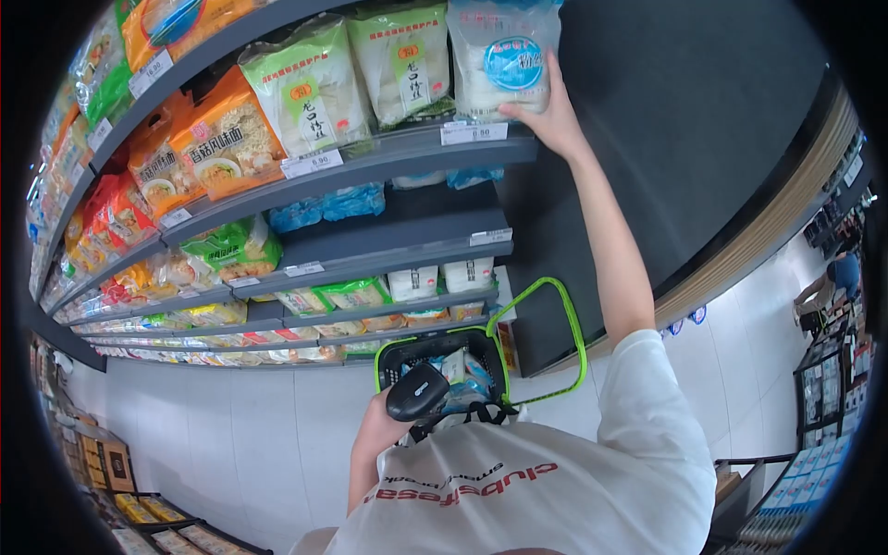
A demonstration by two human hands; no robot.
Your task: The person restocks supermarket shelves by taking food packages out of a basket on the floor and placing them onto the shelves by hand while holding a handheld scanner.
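On the upper shelf, my right hand grips the lower right corner of a clear bag of white noodles with a blue round label. The thumb lies across the bag's bottom front and the fingers run up its right side. Two green-and-white noodle bags stand to its left. Low in front of my body, my left hand is closed around a black handheld device. Just beyond that device is a black basket with bright green handles, holding blue and white packages.
Orange noodle packs fill the shelf on the left. Lower shelves hold more packaged goods. A dark panel rises right of my right arm. Another person is at the far right, near display racks.
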